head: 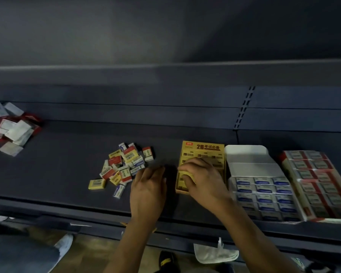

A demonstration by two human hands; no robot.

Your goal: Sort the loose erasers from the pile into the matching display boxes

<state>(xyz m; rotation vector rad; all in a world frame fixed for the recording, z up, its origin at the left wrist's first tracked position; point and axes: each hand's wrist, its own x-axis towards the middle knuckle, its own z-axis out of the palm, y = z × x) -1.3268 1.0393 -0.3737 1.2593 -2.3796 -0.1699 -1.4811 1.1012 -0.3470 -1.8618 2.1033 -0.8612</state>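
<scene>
A pile of loose erasers (124, 164) in yellow, red and blue wrappers lies on the dark shelf. To its right stand three display boxes: a yellow box (203, 152), a blue-and-white box (262, 194) with its lid flap up, and a red box (319, 184). My right hand (203, 180) is over the yellow box, its fingers pinching a yellow eraser (188, 177) down among the rows. My left hand (148, 192) lies between the pile and the yellow box with its fingers extended toward the pile, holding nothing.
A heap of larger white and red packs (10, 127) sits at the far left of the shelf (67, 150). The shelf's front lip runs below my wrists. Below it are the floor, a white cloth (215, 253) and a shoe (65, 243).
</scene>
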